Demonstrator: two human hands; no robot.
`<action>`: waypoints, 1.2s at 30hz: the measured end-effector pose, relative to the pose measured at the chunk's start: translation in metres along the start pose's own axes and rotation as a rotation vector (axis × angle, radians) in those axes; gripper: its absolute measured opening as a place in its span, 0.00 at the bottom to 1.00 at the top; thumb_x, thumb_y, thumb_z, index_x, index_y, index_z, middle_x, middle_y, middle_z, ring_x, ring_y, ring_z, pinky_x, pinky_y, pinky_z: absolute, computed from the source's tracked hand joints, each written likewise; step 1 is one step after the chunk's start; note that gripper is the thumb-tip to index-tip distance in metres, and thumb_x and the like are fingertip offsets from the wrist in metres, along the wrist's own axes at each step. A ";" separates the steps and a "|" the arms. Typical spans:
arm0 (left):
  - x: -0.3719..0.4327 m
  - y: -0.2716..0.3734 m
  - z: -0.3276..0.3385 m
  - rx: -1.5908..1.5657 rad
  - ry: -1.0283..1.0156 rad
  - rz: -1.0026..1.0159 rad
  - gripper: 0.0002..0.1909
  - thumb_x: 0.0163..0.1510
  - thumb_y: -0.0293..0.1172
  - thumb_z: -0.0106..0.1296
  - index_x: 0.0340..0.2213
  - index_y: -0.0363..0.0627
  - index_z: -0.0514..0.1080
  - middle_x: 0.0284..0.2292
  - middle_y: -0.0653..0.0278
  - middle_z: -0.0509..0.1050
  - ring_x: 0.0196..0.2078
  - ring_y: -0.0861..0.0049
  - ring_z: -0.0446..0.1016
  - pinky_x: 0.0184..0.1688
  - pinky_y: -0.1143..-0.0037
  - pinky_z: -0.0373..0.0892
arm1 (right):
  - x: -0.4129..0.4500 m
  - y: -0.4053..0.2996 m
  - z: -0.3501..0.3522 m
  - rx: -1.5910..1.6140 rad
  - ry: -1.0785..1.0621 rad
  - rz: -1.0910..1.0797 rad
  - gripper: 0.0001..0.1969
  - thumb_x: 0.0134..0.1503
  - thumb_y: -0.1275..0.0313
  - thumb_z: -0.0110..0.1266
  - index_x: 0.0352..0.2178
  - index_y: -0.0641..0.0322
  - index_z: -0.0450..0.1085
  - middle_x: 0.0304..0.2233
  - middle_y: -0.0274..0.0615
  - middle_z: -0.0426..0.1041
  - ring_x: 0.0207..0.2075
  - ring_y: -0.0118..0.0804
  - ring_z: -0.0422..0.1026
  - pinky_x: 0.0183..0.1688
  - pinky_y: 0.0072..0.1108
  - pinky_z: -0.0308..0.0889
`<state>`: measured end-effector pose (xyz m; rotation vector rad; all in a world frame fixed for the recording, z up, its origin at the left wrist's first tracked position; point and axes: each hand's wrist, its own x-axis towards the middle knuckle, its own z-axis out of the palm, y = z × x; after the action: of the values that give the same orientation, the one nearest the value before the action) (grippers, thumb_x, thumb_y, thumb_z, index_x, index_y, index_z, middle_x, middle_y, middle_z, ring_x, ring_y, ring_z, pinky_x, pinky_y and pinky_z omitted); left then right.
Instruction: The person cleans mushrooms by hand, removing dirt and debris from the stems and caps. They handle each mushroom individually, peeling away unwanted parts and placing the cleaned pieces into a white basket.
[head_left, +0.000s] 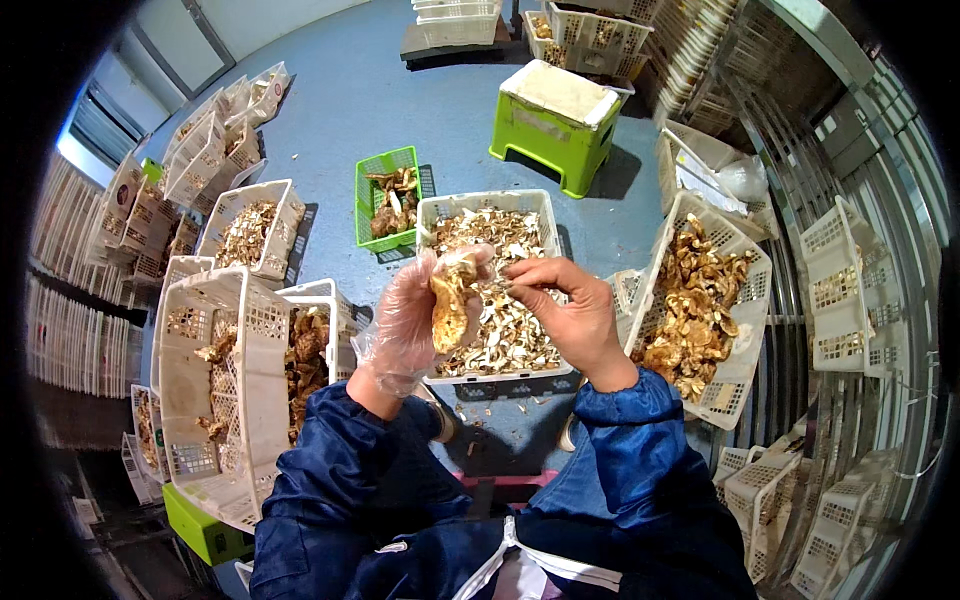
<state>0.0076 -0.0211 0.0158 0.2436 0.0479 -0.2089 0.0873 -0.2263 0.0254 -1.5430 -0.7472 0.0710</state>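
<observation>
My left hand (409, 315), in a thin clear plastic glove, holds a brown and tan mushroom (451, 304) upright above a white plastic basket (491, 199). Sliced mushroom pieces (517, 330) fill much of that basket. To the right of the mushroom is my right hand (562, 300), ungloved, with its thumb and fingertips pinched near each other over the same basket. Whether anything small is between those fingertips cannot be made out. Behind the white basket's left corner, a small green basket (364, 199) holds larger brown mushrooms (394, 214).
A green stool (551, 139) with a pale top stands beyond. At the right a tilted white basket (750, 330) holds brown mushrooms (694, 300). White baskets (202, 375) stand close at left, another with cut pieces (247, 232) behind them. Racks line the right side.
</observation>
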 end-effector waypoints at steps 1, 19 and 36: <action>0.000 0.000 -0.003 -0.049 -0.019 -0.016 0.29 0.64 0.42 0.53 0.57 0.30 0.66 0.49 0.51 0.75 0.42 0.68 0.81 0.42 0.74 0.82 | -0.001 -0.001 0.003 -0.013 -0.005 -0.017 0.05 0.57 0.75 0.65 0.35 0.63 0.78 0.41 0.42 0.82 0.41 0.34 0.80 0.43 0.23 0.75; 0.011 -0.021 0.005 0.394 0.222 0.170 0.20 0.63 0.37 0.55 0.53 0.40 0.70 0.47 0.62 0.75 0.49 0.74 0.76 0.53 0.72 0.74 | -0.005 -0.006 0.018 0.007 0.047 0.063 0.07 0.56 0.75 0.67 0.35 0.65 0.77 0.36 0.41 0.77 0.39 0.30 0.78 0.41 0.21 0.74; 0.014 -0.033 0.028 0.518 0.270 0.205 0.19 0.65 0.35 0.50 0.55 0.43 0.70 0.52 0.62 0.73 0.55 0.75 0.72 0.60 0.73 0.66 | -0.006 -0.007 0.016 -0.175 0.179 -0.062 0.08 0.51 0.77 0.69 0.34 0.60 0.79 0.35 0.43 0.79 0.40 0.42 0.79 0.42 0.27 0.73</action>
<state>0.0148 -0.0622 0.0346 0.7887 0.2370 0.0221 0.0718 -0.2158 0.0271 -1.6653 -0.6718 -0.1811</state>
